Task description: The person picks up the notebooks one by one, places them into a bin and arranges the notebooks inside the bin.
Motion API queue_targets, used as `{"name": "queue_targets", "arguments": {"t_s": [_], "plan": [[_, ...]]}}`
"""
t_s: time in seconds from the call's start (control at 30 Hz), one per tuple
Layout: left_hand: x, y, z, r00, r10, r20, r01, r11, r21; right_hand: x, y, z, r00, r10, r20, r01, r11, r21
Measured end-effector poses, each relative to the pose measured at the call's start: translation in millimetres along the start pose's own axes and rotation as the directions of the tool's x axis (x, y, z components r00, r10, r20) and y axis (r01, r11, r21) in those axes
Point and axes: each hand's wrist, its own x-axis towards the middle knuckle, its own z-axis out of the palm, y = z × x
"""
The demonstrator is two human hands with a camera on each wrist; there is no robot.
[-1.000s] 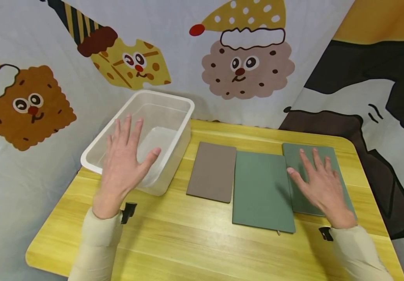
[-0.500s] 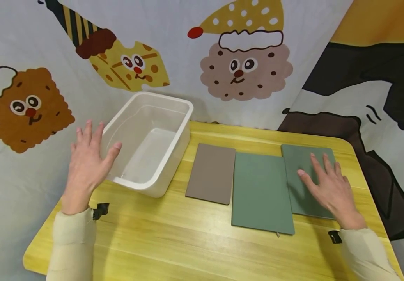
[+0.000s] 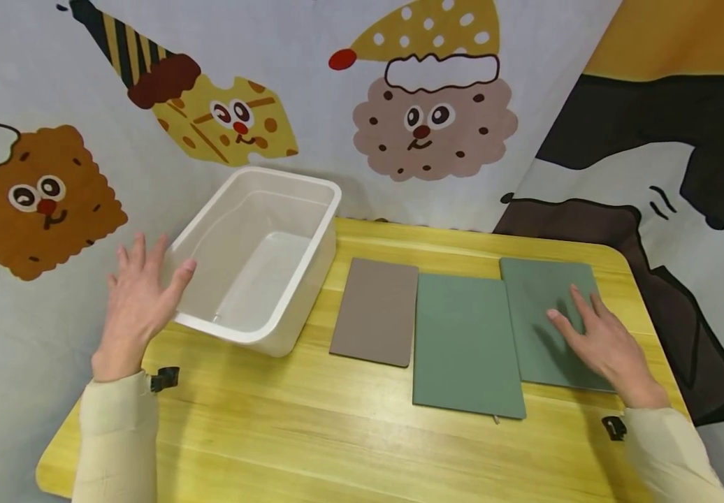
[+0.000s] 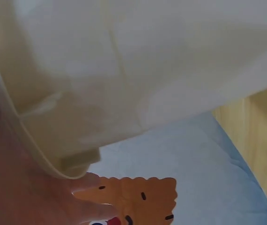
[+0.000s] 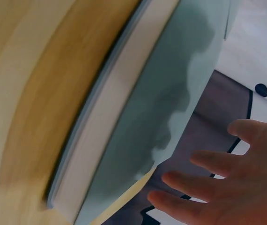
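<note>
A white plastic bin (image 3: 302,260) stands at the back left of the table, with bare inner walls and floor in view. Beside its left side is my left hand (image 3: 138,302), fingers spread and straight; the left wrist view has the hand (image 4: 25,173) close to the bin's rim (image 4: 18,119), and whether they touch I cannot tell. Three notebooks lie flat: a small brown one (image 3: 374,311), a larger green one (image 3: 467,346) and another green notebook (image 3: 541,300) at the right. Over that last one my right hand (image 3: 610,349) hovers with extended fingers, casting a shadow on its cover (image 5: 171,89).
The yellow wood-grain table (image 3: 324,433) extends in front of the bin and notebooks. A curtain (image 3: 312,42) printed with cartoon biscuits and cheese hangs right behind the table. From the middle notebook's lower edge pokes a small ribbon end (image 3: 497,420).
My left hand has moved left and down, from in front of the bin to its left side. The right hand has shifted a little right and down. The notebooks and bin stay put.
</note>
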Motion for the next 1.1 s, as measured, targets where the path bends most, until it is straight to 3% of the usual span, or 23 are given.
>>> {"name": "queue_targets", "arguments": {"t_s": [0.3,0.67,1.1], "plan": [[1.6,-8.0,6.2,1.0,-0.001,0.024,0.001,1.0,-0.017,5,18,-3,0.994,0.081,0.075,-0.074,0.993,-0.097],[4.0,-9.7,10.5,0.999,0.017,0.045,-0.016,1.0,-0.016,8,25,-7,0.975,0.174,0.135,-0.157,0.979,-0.132],[1.9,-9.3,8.2,0.999,0.005,0.045,-0.004,1.0,-0.02,21,29,-12,0.945,0.232,0.231,-0.228,0.973,-0.042]]}}
